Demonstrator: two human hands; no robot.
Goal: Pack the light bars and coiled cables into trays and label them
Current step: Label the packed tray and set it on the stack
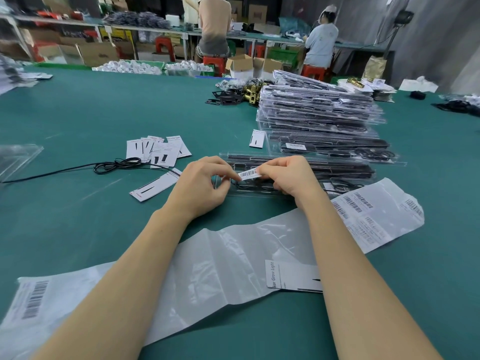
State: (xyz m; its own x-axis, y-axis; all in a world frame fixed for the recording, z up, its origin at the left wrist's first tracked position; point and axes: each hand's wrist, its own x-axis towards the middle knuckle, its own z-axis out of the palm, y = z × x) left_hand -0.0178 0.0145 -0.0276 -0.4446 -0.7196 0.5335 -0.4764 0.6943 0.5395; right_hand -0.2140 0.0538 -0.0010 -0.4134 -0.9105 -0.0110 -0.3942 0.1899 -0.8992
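Observation:
A small white barcode label [250,174] is held over a clear plastic tray [345,170] that carries black light bars and a coiled cable. My right hand [288,178] pinches the label's right end. My left hand [205,185] has its fingers curled at the label's left end, touching or pinching it; the exact contact is unclear. The tray's left half is hidden under both hands. A second labelled tray [335,149] lies just behind it. A long label backing sheet [374,216] with several barcode stickers runs under my forearms.
A tall stack of packed clear trays [319,110] stands at the back right. Printed cards [158,152] and a loose black cable [114,166] lie to the left. One card [293,276] sits near my right forearm. People work at benches beyond the green table.

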